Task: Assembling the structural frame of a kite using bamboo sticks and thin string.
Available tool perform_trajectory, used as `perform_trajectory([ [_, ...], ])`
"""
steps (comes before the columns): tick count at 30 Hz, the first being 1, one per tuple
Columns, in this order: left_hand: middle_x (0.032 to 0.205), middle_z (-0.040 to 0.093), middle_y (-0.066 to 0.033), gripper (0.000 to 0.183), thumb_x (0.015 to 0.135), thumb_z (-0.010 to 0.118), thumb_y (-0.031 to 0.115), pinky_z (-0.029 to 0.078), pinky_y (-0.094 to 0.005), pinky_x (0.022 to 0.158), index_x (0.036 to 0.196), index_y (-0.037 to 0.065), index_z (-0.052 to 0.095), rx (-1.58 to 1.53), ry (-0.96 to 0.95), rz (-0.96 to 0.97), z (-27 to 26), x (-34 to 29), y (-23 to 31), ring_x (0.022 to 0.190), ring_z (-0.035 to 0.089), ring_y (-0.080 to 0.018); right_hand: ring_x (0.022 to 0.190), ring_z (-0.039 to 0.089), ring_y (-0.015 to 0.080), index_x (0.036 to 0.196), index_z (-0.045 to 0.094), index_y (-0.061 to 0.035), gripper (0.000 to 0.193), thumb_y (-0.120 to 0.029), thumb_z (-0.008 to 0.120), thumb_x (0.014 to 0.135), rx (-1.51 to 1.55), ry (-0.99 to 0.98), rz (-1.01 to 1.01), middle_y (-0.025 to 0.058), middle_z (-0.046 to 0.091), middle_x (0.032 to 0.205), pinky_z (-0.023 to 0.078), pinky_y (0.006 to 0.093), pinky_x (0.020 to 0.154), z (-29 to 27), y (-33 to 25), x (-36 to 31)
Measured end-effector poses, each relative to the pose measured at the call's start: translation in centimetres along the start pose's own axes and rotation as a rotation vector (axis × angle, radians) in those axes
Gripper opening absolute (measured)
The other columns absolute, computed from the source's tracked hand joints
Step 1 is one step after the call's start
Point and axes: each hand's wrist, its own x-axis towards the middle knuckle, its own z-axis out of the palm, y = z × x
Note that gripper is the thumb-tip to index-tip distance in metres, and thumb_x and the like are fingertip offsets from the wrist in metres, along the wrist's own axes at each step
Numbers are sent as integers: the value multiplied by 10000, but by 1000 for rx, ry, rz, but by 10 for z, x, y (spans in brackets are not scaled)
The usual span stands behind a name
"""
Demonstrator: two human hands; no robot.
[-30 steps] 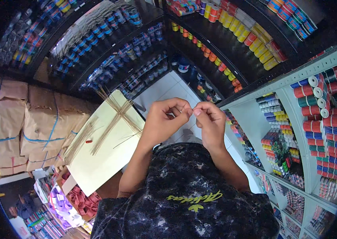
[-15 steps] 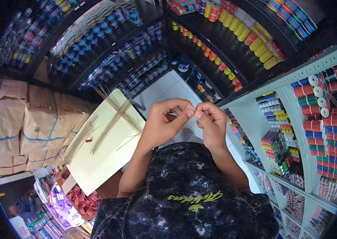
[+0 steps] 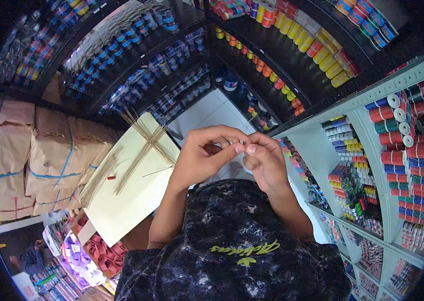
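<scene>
My left hand (image 3: 207, 155) and my right hand (image 3: 268, 159) meet in front of my chest, both closed in a pinch with thumb and fingertips touching. Whatever sits between the fingertips is too small and hidden to make out. To the left of my left wrist, a thin tan strand (image 3: 159, 172) shows over the pale yellow board; I cannot tell whether it runs into the hand. Crossed bundles of thin, stiff tan strands (image 3: 150, 144) lie on the board (image 3: 122, 220). A small red piece (image 3: 111, 178) lies there too.
Wrapped brown paper parcels (image 3: 51, 150) tied with blue cord are stacked at the left. Below them stands a box of red ribbon rolls (image 3: 104, 253). Dark shelves (image 3: 172, 83) of packets stand ahead, and a pale shelf unit (image 3: 362, 120) with colourful spools stands at the right.
My right fingers have shifted and bent slightly against the left fingertips, and my left hand has moved a little left. The thin strand over the board has swung upward.
</scene>
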Motion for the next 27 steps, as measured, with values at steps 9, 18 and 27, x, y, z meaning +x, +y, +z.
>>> perform_trajectory([
  [9,885,729,-26,130,881,744,55,382,-200,573,1006,24,765,88,-21,110,-4,2,-4,711,562,-26,534,302,-3,1011,658,12,138,-94,615,934,45,-46,63,-84,472,694,209,199,475,-3,-1,1],
  [18,896,712,-40,116,896,748,68,403,-185,531,995,8,751,47,-26,-10,-6,1,6,675,577,-29,525,296,8,938,628,-4,89,-91,610,935,81,-60,89,-80,446,672,207,211,478,-3,-2,2],
  [27,914,717,-46,114,900,740,54,482,-191,621,993,-13,737,53,7,-64,-9,0,4,773,621,-47,522,297,6,890,597,-21,61,-67,620,924,82,-40,70,-65,476,688,205,215,479,0,-3,-1],
])
